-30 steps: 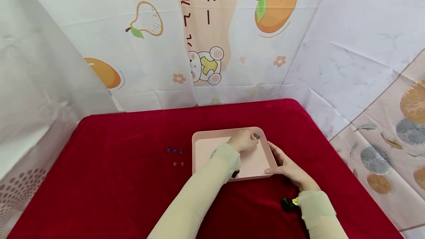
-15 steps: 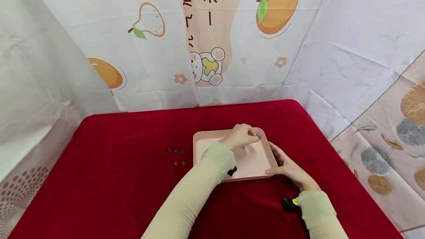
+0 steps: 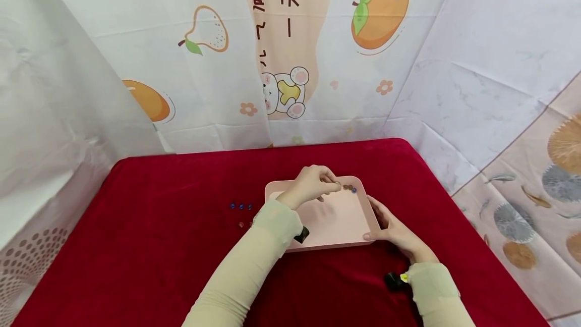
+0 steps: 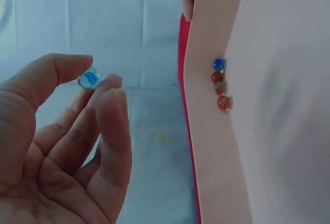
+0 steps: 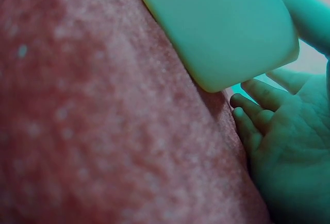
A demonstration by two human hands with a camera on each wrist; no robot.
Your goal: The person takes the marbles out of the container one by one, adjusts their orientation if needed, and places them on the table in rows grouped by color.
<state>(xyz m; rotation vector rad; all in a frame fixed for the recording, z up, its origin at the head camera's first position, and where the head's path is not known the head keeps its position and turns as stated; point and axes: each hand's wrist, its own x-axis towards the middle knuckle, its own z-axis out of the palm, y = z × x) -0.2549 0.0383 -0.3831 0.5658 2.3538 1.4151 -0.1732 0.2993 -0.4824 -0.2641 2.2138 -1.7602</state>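
My left hand (image 3: 312, 184) is over the back of the pale pink tray (image 3: 336, 228). In the left wrist view, its thumb and fingertips pinch a clear glass marble (image 4: 89, 78) with a blue swirl, held up off the tray floor. A short row of marbles lies against the tray wall: a blue marble (image 4: 219, 64), a reddish-brown marble (image 4: 217, 76), a clear greenish marble (image 4: 220, 88) and an orange marble (image 4: 224, 102). My right hand (image 3: 397, 233) grips the tray's front right corner, thumb on the rim, other fingers along the outer side.
Dark red cloth (image 3: 150, 236) covers the table. Left of the tray sit three blue marbles (image 3: 241, 206) in a line, with a reddish marble (image 3: 241, 225) in front of them; my left sleeve (image 3: 254, 261) partly covers that spot. A printed curtain (image 3: 218, 90) hangs behind the table.
My left hand has drawn back leftward from the tray's far right corner and risen, a marble between its fingertips. The marbles in that corner now show. My right hand keeps its grip.
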